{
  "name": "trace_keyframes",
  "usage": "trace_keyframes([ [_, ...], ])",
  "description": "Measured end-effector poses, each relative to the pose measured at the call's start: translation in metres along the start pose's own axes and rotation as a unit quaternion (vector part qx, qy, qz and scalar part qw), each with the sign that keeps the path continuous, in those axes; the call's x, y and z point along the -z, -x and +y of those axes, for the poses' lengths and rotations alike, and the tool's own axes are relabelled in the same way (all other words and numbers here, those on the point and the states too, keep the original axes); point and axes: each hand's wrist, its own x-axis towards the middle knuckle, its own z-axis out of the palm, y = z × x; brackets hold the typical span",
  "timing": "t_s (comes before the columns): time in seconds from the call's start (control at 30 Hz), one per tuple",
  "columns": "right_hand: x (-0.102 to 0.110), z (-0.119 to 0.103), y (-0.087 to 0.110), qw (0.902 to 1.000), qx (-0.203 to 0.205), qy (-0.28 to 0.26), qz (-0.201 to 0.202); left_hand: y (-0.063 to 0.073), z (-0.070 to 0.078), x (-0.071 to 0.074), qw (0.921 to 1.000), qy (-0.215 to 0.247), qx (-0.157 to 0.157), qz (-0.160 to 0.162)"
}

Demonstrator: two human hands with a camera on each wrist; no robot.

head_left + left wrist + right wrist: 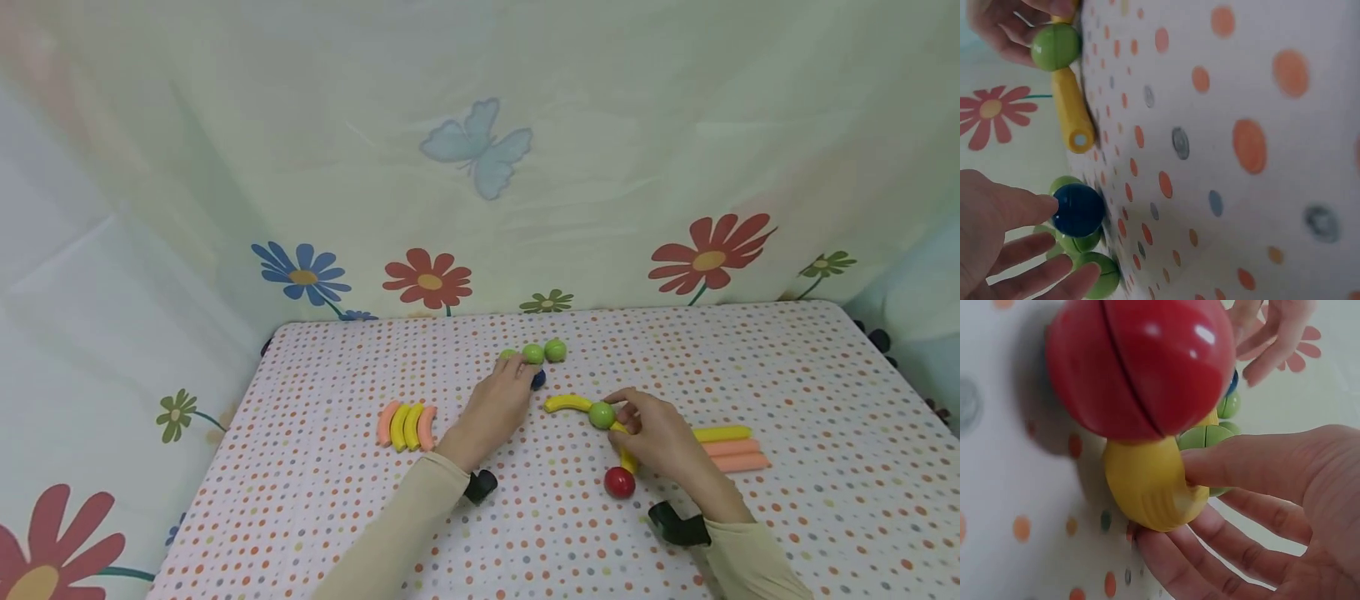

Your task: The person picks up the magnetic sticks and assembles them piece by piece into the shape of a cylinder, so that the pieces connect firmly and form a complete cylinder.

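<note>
My left hand (501,404) is at the back of the table by a dark blue ball (1079,209). Its thumb overlaps the ball in the left wrist view, its other fingers spread apart; contact is unclear. Several green balls (556,350) sit just behind. My right hand (660,433) pinches a curved yellow rod (1147,481) between thumb and fingers. That rod runs from a red ball (619,482) to a green ball (602,415). From the green ball another curved yellow rod (566,403) extends left, its far end free in the left wrist view.
Left of my left arm, curved pink and yellow rods (406,427) lie side by side. Straight yellow and pink rods (731,447) lie beyond my right wrist. A dotted cloth (300,517) covers the table, and a flowered curtain (600,167) hangs behind it.
</note>
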Motion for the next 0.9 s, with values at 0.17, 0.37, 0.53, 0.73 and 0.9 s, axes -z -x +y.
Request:
trace_keyframes([
  [0.17,0.000,0.004,0.002,1.0000,-0.001,-0.001,0.001,-0.006,0.003,-0.005,0.9982,-0.049,-0.021,-0.027],
  [0.37,0.002,0.005,0.002,1.0000,-0.005,-0.006,0.004,-0.002,0.004,-0.007,0.9998,-0.012,0.000,-0.015],
  [0.53,0.002,0.005,0.002,1.0000,-0.005,-0.005,0.006,0.008,0.005,-0.005,0.9995,0.006,0.023,-0.020],
  [0.73,-0.001,0.001,0.001,0.9999,-0.007,-0.010,0.001,0.027,0.004,-0.005,0.9993,0.024,0.013,-0.027],
  [0.9,-0.007,-0.007,-0.001,0.9996,-0.007,-0.024,-0.011,0.032,0.003,-0.006,0.9972,0.059,0.036,-0.029],
])
